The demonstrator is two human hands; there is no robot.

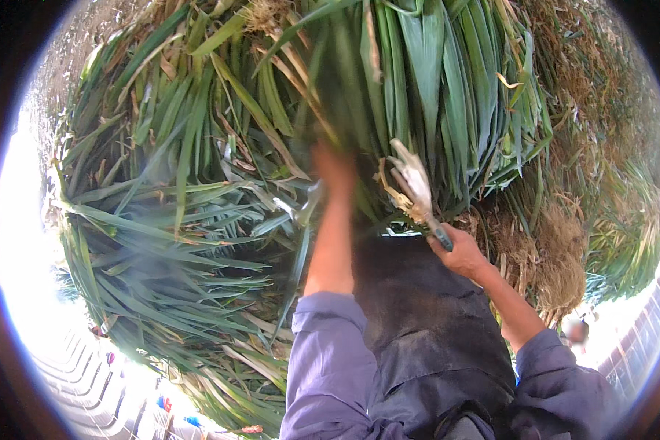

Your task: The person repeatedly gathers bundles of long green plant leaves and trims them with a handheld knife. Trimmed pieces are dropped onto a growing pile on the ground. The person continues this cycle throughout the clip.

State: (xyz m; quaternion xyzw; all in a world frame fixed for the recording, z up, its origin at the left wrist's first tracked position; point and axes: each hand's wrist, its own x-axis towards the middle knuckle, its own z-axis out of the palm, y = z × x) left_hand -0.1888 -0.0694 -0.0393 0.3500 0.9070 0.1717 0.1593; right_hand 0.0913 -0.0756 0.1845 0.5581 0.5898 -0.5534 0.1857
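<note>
My left hand [334, 165] is blurred and reaches down among long green leek leaves [426, 77], beside a thin stalk [302, 85] with dry roots at its far end. Whether its fingers hold anything cannot be told. To the right, my right hand [461, 252] is closed around a short dark green handle [441, 235]. Pale, withered leaf or stem scraps [415, 184] stick out beyond that handle and hide whatever is at its tip. Below both hands a dark apron or cloth [423, 308] covers my lap.
Leek leaves [181, 275] are heaped to the left, their tips spreading outward. Brown root ends [550, 258] stand in a mass at the right, with more leaves [627, 231] beyond. A blurred person [576, 332] appears near the right rim. Pale paving [88, 379] shows at lower left.
</note>
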